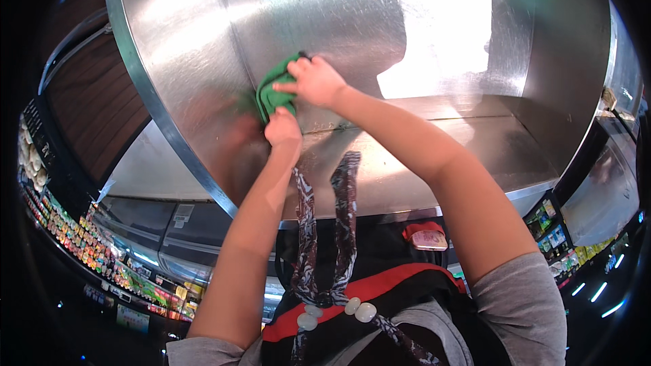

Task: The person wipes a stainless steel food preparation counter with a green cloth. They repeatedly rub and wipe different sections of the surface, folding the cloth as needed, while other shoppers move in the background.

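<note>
A green cloth with a dark edge [274, 84] is bunched against the inner corner of a stainless steel compartment [325, 20], where its back and left walls meet. My right hand [318, 81] presses on the upper part of the cloth with its fingers spread over it. Lower down, my left hand [283, 127] grips the cloth's bottom end with bent fingers. The steel floor [396, 162] of the compartment has small crumbs or specks near its back seam. Bright glare and my shadow fall across the back wall.
The compartment's metal rim [152, 112] curves down the left side. Shelves of colourful packaged goods [101, 249] lie beyond it at the lower left. A patterned scarf with pale beads [346, 213] hangs over the front edge. A red item with a pink case [428, 239] sits at my apron.
</note>
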Tool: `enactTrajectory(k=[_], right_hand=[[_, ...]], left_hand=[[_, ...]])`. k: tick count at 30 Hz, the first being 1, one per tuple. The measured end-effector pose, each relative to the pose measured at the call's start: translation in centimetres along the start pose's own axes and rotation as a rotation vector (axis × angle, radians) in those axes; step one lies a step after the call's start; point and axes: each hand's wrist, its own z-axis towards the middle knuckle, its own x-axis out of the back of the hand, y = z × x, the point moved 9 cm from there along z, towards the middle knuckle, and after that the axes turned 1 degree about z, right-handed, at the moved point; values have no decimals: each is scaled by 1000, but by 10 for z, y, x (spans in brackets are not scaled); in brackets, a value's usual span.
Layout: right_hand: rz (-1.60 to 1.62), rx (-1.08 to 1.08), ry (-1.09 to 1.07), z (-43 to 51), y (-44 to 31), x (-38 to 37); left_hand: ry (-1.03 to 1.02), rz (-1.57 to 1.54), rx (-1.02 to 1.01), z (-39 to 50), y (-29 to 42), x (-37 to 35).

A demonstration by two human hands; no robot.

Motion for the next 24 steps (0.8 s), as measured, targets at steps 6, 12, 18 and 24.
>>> enactTrajectory(k=[6, 12, 18, 24], right_hand=[[21, 63, -70, -7, -25, -19], [8, 173, 1, -30, 6, -3], [30, 246, 60, -65, 34, 13], [106, 126, 152, -71, 61, 41]], left_hand=[[-133, 57, 15, -16, -2, -3], [-283, -107, -124, -35, 54, -11], [-565, -989, -13, -54, 125, -36], [-361, -1752, 142, -49, 164, -16]])
